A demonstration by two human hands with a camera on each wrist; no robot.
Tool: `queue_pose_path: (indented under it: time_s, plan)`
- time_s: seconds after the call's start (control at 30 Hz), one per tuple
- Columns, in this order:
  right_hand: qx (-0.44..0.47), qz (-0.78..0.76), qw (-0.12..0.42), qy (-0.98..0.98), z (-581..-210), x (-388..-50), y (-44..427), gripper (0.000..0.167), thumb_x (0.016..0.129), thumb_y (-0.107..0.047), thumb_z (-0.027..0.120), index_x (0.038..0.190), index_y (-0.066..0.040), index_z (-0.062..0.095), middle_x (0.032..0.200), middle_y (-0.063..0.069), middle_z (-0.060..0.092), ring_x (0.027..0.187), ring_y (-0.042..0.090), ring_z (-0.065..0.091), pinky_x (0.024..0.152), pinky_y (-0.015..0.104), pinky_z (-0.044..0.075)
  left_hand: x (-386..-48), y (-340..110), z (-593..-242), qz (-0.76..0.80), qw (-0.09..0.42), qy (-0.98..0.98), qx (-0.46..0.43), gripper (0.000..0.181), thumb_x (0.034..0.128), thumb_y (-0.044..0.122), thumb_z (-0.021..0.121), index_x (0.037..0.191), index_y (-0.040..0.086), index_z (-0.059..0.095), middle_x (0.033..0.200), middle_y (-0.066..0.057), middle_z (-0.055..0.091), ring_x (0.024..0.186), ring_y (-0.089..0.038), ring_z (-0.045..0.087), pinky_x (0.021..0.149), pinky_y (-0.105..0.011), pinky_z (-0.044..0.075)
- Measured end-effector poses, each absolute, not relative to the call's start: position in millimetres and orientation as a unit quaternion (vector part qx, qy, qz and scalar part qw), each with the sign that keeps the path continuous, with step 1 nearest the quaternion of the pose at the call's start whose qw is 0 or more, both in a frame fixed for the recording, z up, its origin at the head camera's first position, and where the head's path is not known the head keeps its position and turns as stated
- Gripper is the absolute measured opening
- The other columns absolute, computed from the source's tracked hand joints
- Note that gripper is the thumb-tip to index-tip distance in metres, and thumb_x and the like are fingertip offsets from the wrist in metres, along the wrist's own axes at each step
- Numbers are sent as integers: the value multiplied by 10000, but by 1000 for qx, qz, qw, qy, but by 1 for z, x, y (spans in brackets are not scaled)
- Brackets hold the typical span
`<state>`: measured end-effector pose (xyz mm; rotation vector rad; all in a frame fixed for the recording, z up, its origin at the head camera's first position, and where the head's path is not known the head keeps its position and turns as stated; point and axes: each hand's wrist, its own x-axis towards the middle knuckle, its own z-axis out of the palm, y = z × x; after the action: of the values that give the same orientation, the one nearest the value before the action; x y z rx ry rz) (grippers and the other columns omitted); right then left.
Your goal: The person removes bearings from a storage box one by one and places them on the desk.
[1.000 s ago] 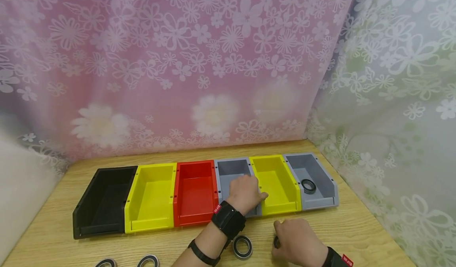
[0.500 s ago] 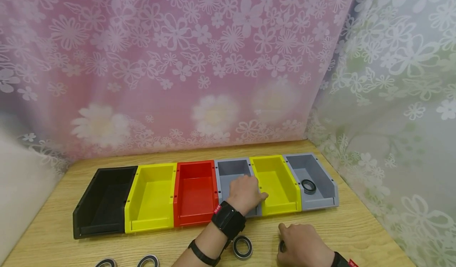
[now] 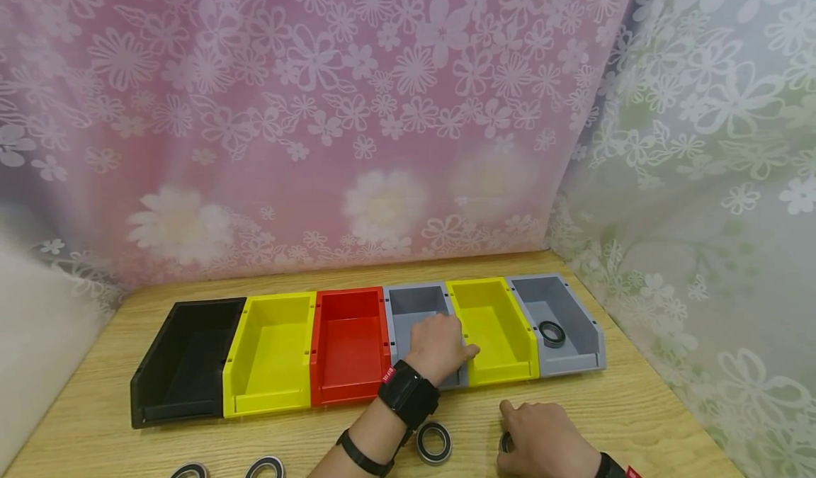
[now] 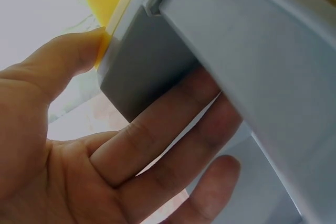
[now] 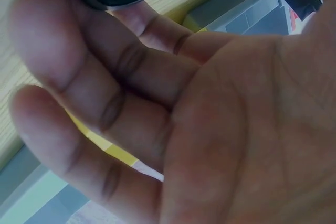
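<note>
In the head view my left hand (image 3: 440, 347) reaches over the front of the middle grey bin (image 3: 411, 301). Its thumb touches the rim beside the right yellow bin (image 3: 491, 329); its other fingers (image 4: 168, 129) extend into the grey bin, tips hidden behind the front lip. No object shows in that hand. Low on the right, my right hand (image 3: 545, 439) holds a ball bearing (image 3: 506, 442) at the table, mostly hidden by the hand. The right wrist view shows the bearing's dark edge by the curled fingers. Between the hands lies another bearing (image 3: 434, 442).
Two bearings, one (image 3: 265, 467) nearer, lie at the front edge of view. A bearing (image 3: 552, 333) rests in the right grey bin (image 3: 583, 322). Black (image 3: 191, 357), yellow (image 3: 274, 343) and red (image 3: 350, 343) bins continue the row leftward. A floral curtain (image 3: 382, 110) hangs behind.
My right hand and its bearing have shifted slightly to the right and nearer me, mostly in the first half second. The left hand has stayed in place.
</note>
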<state>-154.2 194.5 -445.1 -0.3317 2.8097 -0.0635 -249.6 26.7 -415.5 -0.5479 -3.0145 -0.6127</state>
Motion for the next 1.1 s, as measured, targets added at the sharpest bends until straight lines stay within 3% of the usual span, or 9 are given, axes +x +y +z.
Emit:
queue_pose_path:
  time_s: [0.57, 0.7, 0.93, 1.1]
  plan:
    - [-117, -34, 157, 980, -449, -154, 198, 339, 720, -336, 797, 837, -147, 541, 622, -20, 486, 531, 153, 426, 519, 323, 276, -249, 26, -416, -192, 18, -965, -180, 543, 897, 461, 791, 558, 124, 532, 525, 27, 327, 438, -142, 410, 426, -251, 269]
    - [-117, -32, 162, 979, -446, -154, 198, 348, 731, -361, 811, 843, -151, 557, 633, -21, 493, 542, 157, 443, 524, 329, 309, -249, 27, -417, -192, 19, -965, -179, 538, 895, 460, 793, 564, 123, 535, 523, 28, 332, 438, -141, 416, 425, -249, 273]
    - [-112, -35, 138, 983, -437, -157, 200, 490, 807, -575, 812, 903, -134, 621, 627, -25, 497, 549, 143, 485, 541, 367, 441, -249, 26, -416, -187, 17, -966, -178, 536, 897, 474, 786, 573, 125, 541, 525, 28, 332, 443, -140, 413, 430, -248, 269]
    - [-128, -68, 94, 985, -423, -163, 204, 393, 861, -474, 804, 903, -127, 623, 640, -34, 539, 539, 127, 511, 529, 352, 458, -250, 26, -416, -191, 13, -965, -179, 537, 897, 472, 787, 569, 125, 540, 522, 30, 331, 440, -140, 412, 429, -250, 269]
